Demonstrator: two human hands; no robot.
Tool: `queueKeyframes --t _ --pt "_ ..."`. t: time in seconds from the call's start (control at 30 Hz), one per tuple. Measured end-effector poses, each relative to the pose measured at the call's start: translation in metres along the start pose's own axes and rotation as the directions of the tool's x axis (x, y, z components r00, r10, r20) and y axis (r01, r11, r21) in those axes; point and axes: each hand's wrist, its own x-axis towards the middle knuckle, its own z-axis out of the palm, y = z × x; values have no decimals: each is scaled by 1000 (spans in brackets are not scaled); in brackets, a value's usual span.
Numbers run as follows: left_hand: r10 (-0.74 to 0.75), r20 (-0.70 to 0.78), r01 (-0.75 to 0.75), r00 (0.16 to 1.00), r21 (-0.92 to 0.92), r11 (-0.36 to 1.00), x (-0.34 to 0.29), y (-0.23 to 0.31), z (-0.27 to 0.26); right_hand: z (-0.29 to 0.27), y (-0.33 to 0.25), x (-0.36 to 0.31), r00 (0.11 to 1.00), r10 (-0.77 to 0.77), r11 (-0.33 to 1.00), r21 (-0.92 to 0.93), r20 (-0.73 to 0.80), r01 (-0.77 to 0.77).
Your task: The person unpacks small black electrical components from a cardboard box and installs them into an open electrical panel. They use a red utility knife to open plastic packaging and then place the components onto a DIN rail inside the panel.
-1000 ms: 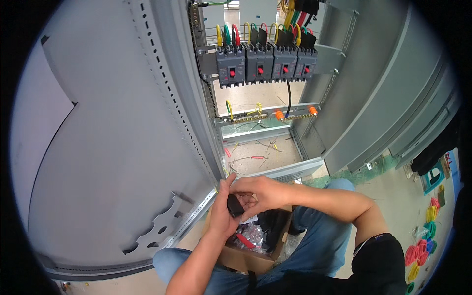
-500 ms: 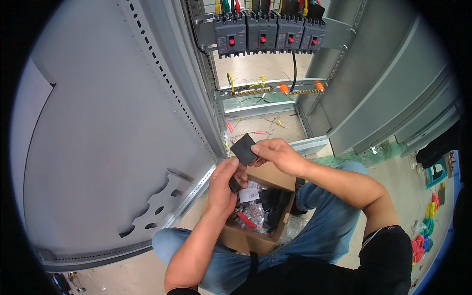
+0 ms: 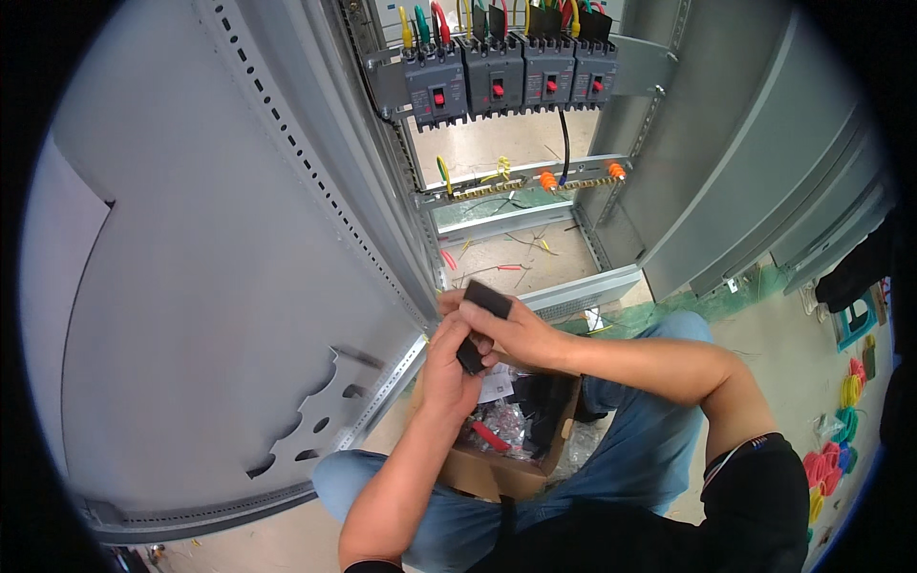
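My right hand (image 3: 521, 334) is closed on a thin black rectangular plate (image 3: 488, 299), which sticks up past the fingers. Against it, my left hand (image 3: 447, 372) is closed around another black piece (image 3: 469, 357); its lower end shows below the fingers. The fingertips of both hands meet and partly hide each other. Directly under them stands an open cardboard box (image 3: 497, 476) between my legs. In the box lie clear plastic bags (image 3: 503, 420) of small parts, a red piece (image 3: 490, 436), a white label (image 3: 496, 386) and several black pieces (image 3: 542, 396).
Ahead rises an open grey metal cabinet with several circuit breakers (image 3: 494, 76) in a row. Below them runs a terminal bar with orange insulators (image 3: 547, 180). A large grey panel (image 3: 210, 286) fills the left. Coloured wire coils (image 3: 847, 425) lie at the right.
The black plate has tilted, showing a narrower face, and my right hand has come down over my left. My view has shifted slightly.
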Motion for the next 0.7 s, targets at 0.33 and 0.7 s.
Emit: queueKeyframes --t 0.33,0.7 --pt "-104 -171 133 980 165 977 0 8 -6 -69 -49 169 754 -590 686 -672 -288 280" --pt "-107 -167 138 980 185 973 -2 15 -23 -66 -38 226 611 -741 525 -808 -278 269"
